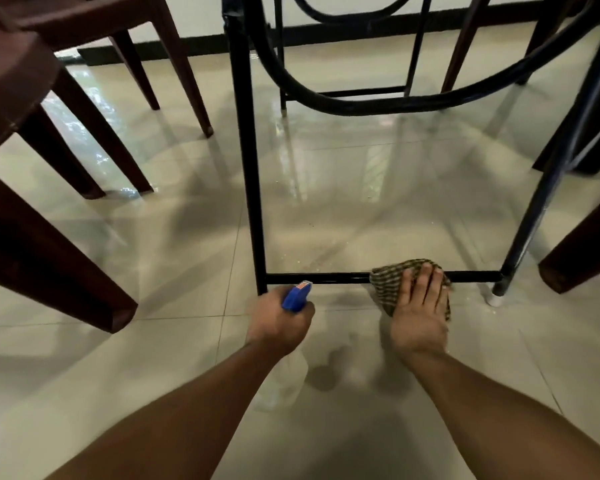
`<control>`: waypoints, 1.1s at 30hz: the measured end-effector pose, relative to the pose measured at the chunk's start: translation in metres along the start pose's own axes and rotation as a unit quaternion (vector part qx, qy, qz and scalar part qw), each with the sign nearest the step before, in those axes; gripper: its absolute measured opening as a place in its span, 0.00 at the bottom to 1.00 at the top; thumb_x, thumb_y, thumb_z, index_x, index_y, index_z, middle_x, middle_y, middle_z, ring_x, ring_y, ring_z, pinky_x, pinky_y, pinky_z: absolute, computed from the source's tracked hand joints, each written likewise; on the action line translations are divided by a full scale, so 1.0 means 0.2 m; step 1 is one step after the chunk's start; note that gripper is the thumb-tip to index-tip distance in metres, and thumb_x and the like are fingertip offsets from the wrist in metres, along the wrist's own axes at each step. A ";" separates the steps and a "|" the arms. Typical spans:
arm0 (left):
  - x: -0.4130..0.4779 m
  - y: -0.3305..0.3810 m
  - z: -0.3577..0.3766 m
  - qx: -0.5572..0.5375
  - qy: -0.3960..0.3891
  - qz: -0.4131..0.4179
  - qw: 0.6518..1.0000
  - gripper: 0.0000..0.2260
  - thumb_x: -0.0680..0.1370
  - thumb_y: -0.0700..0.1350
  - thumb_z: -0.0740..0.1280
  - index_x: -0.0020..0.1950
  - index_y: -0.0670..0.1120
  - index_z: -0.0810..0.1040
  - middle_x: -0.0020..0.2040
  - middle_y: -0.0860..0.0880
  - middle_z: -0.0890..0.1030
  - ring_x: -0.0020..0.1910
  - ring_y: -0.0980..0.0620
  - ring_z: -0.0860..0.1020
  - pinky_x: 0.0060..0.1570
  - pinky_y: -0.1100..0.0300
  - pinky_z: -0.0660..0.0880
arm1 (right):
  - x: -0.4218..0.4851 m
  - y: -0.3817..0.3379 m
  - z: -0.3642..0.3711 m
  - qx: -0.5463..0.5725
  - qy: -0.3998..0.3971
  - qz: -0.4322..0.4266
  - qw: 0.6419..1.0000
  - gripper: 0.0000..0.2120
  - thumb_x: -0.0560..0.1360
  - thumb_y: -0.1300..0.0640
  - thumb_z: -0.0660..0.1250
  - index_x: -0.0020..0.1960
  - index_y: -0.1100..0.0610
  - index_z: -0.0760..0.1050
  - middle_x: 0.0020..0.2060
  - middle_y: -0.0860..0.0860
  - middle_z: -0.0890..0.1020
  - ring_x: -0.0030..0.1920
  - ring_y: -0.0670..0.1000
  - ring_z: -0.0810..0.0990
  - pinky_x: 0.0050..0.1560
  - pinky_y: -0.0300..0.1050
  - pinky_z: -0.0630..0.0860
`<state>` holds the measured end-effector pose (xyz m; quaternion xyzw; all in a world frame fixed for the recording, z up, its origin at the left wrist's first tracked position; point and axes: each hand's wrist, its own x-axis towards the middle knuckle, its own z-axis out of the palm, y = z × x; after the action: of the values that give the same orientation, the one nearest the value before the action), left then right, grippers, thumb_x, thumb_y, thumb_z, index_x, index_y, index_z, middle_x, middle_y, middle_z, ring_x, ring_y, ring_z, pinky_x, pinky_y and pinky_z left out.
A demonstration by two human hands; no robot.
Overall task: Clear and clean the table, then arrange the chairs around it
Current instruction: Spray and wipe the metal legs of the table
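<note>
Two hands work low at the bench's black frame, so my reading is that the cleaning step is in hand, down at the lowest rail, with the chairs not yet arranged. The right hand point(420, 306) lies flat with fingers straight, pressing a checked cloth point(383, 277) over the bar point(326, 278) that runs between two legs just above the floor point(153, 341); its grip is wide, closed round nothing. The left hand point(278, 323) has a tight grip on a bottle point(297, 295), the blue spray head poking out toward the bar and the clear body hanging below the wrist. Next, I judge, the cloth should slide along the bar toward the left leg point(248, 150), with a squirt ahead of it if needed, and the pale crumbs point(298, 261) beyond the bar want picking up. Brown chairs point(32, 98) stand near on the left, and another chair leg shows at the right edge; all are cut off by the frame, so their number is unclear. The bench top is out of view, so whether it is cleared cannot be told. How much liquid the bottle holds is hard to make out, and the right thumb is hidden.
</note>
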<state>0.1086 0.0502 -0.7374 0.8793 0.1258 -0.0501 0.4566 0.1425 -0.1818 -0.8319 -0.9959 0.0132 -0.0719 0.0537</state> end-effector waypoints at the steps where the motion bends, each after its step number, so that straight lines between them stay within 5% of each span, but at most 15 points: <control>1: 0.00 0.02 0.02 -0.007 -0.009 0.007 1.000 0.05 0.77 0.45 0.71 0.43 0.48 0.76 0.34 0.49 0.76 0.32 0.52 0.73 0.37 0.54 0.76 | 0.00 -0.05 -0.01 0.007 0.003 0.041 0.999 0.34 0.73 0.57 0.38 0.77 0.70 0.50 0.75 0.74 0.52 0.76 0.74 0.49 0.75 0.66 0.40; 3: -0.02 0.06 0.05 -0.008 -0.022 0.020 1.000 0.05 0.77 0.44 0.71 0.44 0.48 0.77 0.35 0.46 0.77 0.33 0.50 0.74 0.40 0.52 0.79 | 0.02 -0.13 -0.01 -0.013 -0.015 0.053 0.998 0.32 0.76 0.60 0.42 0.77 0.70 0.45 0.75 0.74 0.49 0.76 0.75 0.45 0.75 0.67 0.42; 6: -0.03 0.10 0.08 -0.005 -0.023 0.038 0.999 0.05 0.77 0.45 0.72 0.43 0.51 0.77 0.36 0.48 0.79 0.35 0.51 0.76 0.42 0.52 0.79 | 0.04 -0.09 -0.01 -0.030 -0.058 -0.194 0.979 0.40 0.78 0.58 0.61 0.81 0.58 0.40 0.79 0.62 0.40 0.78 0.65 0.39 0.76 0.60 0.40; 8: -0.02 0.11 0.13 0.019 -0.018 0.046 0.999 0.07 0.76 0.46 0.72 0.41 0.52 0.76 0.33 0.50 0.79 0.33 0.50 0.77 0.40 0.51 0.79 | 0.05 0.10 -0.04 -0.038 -0.049 -0.229 0.971 0.43 0.75 0.53 0.68 0.82 0.51 0.46 0.80 0.57 0.43 0.80 0.60 0.42 0.78 0.56 0.40; 10: 0.00 0.12 0.18 0.042 -0.012 0.052 0.998 0.07 0.75 0.46 0.72 0.39 0.50 0.77 0.31 0.50 0.78 0.31 0.48 0.77 0.37 0.49 0.78 | 0.02 0.29 -0.05 0.000 -0.028 -0.059 0.998 0.47 0.71 0.52 0.71 0.82 0.52 0.48 0.80 0.58 0.46 0.80 0.59 0.45 0.79 0.54 0.44; 12: 0.01 0.14 0.25 0.033 -0.026 0.054 0.998 0.07 0.75 0.45 0.72 0.38 0.48 0.77 0.29 0.50 0.76 0.29 0.50 0.74 0.35 0.47 0.77 | -0.01 0.44 -0.10 0.112 -0.005 0.148 0.983 0.47 0.71 0.56 0.69 0.81 0.55 0.46 0.81 0.57 0.45 0.80 0.59 0.47 0.79 0.54 0.50; 16: 0.00 0.22 0.38 0.016 -0.065 0.041 0.997 0.06 0.76 0.44 0.71 0.40 0.46 0.77 0.30 0.50 0.74 0.29 0.53 0.71 0.32 0.58 0.72 | 0.04 0.42 -0.11 0.390 0.066 0.242 0.886 0.41 0.74 0.72 0.59 0.81 0.57 0.45 0.81 0.53 0.43 0.80 0.54 0.45 0.79 0.47 0.48; 18: -0.01 0.26 0.44 -0.007 -0.079 0.034 0.996 0.06 0.76 0.43 0.71 0.41 0.44 0.77 0.28 0.51 0.72 0.28 0.53 0.69 0.31 0.58 0.71 | 0.11 0.31 -0.12 0.489 0.101 0.308 0.810 0.39 0.76 0.69 0.58 0.81 0.56 0.44 0.80 0.57 0.49 0.80 0.57 0.51 0.79 0.47 0.49; 20: -0.02 0.28 0.48 -0.028 -0.090 0.032 0.995 0.06 0.75 0.42 0.71 0.41 0.43 0.76 0.27 0.51 0.71 0.28 0.51 0.69 0.32 0.55 0.70 | 0.18 0.18 -0.17 0.601 0.067 0.399 0.689 0.35 0.77 0.65 0.58 0.80 0.51 0.49 0.74 0.60 0.66 0.69 0.59 0.71 0.71 0.57 0.68; 21: -0.03 0.30 0.49 -0.037 -0.090 0.037 0.995 0.06 0.75 0.42 0.71 0.40 0.44 0.76 0.27 0.51 0.72 0.28 0.50 0.70 0.32 0.54 0.71 | 0.21 0.12 -0.21 0.664 0.024 0.448 0.598 0.30 0.78 0.65 0.58 0.77 0.52 0.57 0.64 0.61 0.76 0.55 0.58 0.79 0.58 0.55 0.79; 23: -0.04 0.34 0.50 -0.046 -0.091 0.059 0.993 0.06 0.76 0.42 0.72 0.40 0.48 0.77 0.28 0.52 0.74 0.28 0.51 0.71 0.31 0.56 0.71 | 0.20 0.04 -0.28 0.747 -0.078 0.482 0.451 0.14 0.77 0.71 0.56 0.59 0.63 0.74 0.37 0.58 0.80 0.31 0.52 0.78 0.31 0.43 0.79; 25: -0.05 0.38 0.49 -0.054 -0.094 0.080 0.991 0.08 0.76 0.42 0.72 0.39 0.50 0.77 0.27 0.54 0.75 0.28 0.54 0.71 0.31 0.59 0.70 | 0.15 0.05 -0.34 0.747 -0.145 0.476 0.441 0.11 0.77 0.72 0.55 0.47 0.66 0.76 0.30 0.58 0.80 0.22 0.50 0.75 0.25 0.42 0.74; 28: -0.04 0.44 0.51 -0.057 -0.104 0.101 0.988 0.05 0.76 0.43 0.71 0.40 0.48 0.78 0.27 0.54 0.73 0.28 0.53 0.68 0.31 0.58 0.69 | 0.06 0.22 -0.36 0.713 -0.157 0.484 0.482 0.13 0.78 0.63 0.59 0.49 0.68 0.81 0.38 0.64 0.84 0.24 0.56 0.76 0.25 0.41 0.69; 31: -0.03 0.49 0.60 -0.035 -0.098 0.101 0.989 0.05 0.74 0.45 0.70 0.44 0.43 0.78 0.28 0.51 0.72 0.28 0.52 0.68 0.32 0.55 0.69 | -0.03 0.47 -0.36 0.726 -0.028 0.510 0.460 0.10 0.77 0.64 0.61 0.49 0.65 0.81 0.34 0.59 0.83 0.30 0.56 0.77 0.31 0.43 0.71; 33: -0.03 0.54 0.69 -0.038 -0.111 0.096 0.988 0.05 0.73 0.45 0.69 0.41 0.44 0.76 0.28 0.52 0.70 0.28 0.52 0.67 0.32 0.54 0.68 | -0.04 0.62 -0.34 0.741 0.102 0.496 0.442 0.14 0.77 0.69 0.60 0.59 0.59 0.78 0.46 0.58 0.84 0.43 0.56 0.82 0.46 0.49 0.79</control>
<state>0.1352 -0.1219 -0.7307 0.8584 -0.0087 -0.0990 0.5032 0.1222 -0.3115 -0.7788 -0.3863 0.4521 -0.1161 0.7955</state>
